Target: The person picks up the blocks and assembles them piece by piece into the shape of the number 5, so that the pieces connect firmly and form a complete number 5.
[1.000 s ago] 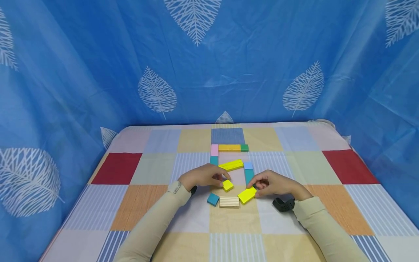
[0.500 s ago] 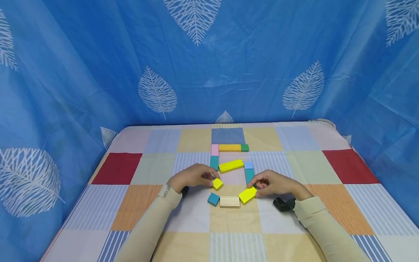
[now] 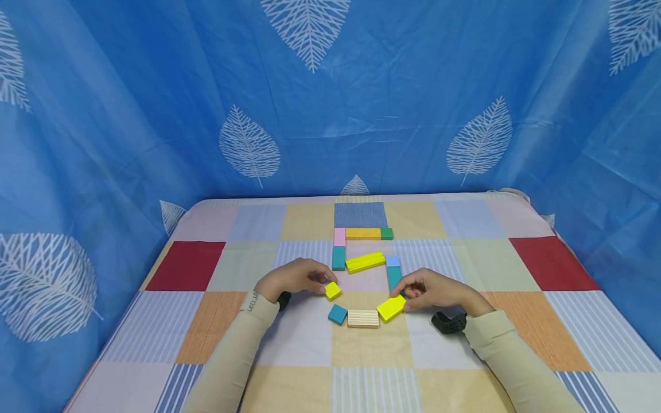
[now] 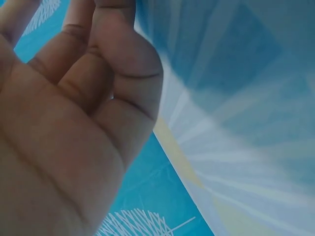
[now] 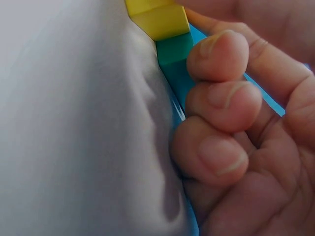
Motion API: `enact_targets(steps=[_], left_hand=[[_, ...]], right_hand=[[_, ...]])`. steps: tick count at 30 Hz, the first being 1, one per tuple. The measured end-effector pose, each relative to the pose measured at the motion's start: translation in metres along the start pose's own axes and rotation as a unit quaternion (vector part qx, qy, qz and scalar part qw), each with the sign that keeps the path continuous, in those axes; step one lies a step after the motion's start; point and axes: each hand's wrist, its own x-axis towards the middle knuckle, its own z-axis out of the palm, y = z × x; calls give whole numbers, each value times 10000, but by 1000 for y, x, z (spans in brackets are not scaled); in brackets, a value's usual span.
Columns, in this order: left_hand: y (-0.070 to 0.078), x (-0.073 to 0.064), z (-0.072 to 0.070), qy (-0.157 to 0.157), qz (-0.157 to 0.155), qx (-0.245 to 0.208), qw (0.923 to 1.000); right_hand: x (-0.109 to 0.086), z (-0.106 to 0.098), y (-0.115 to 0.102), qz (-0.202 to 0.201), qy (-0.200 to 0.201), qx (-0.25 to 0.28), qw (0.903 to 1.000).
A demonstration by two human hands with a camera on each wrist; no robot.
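Observation:
My left hand (image 3: 296, 276) pinches a small yellow block (image 3: 333, 291) between thumb and fingertips, left of the laid-out blocks. In the left wrist view the fingers (image 4: 130, 54) bend inward, and that block is hidden. With thumb and index finger, my right hand (image 3: 436, 289) grips a larger yellow block (image 3: 391, 308) lying slanted on the cloth. Its other fingertips (image 5: 224, 152) curl inward in the right wrist view. That yellow block touches or nearly touches a ridged pale wood block (image 3: 363, 319). A blue block (image 3: 338, 314) lies tilted at the wood block's left end.
Further back a pink block (image 3: 339, 237), an orange-yellow block (image 3: 363, 234), a green block (image 3: 387, 234) and a teal block (image 3: 338, 258) form a corner. A slanted yellow bar (image 3: 365, 262) lies near a light blue block (image 3: 392, 261) and another teal block (image 3: 393, 275).
My left hand has moved left with the small yellow block, away from the middle of the layout. The right hand and the other blocks stay in place.

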Motion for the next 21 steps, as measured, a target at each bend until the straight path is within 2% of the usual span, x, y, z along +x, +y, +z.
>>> enact_targets(steps=[7,15,21], left_hand=[[1,-2,-2,-168,-60,-125,9998],[3,-5,-1,-287,216,-87,9993],[6,-6,-2,-308,205,-41,9993]], right_hand=[[0,0,0,18,7,-31,10000],[0,0,0,-44,-25,-8,10000],[0,0,0,-61,-23,-40,10000]])
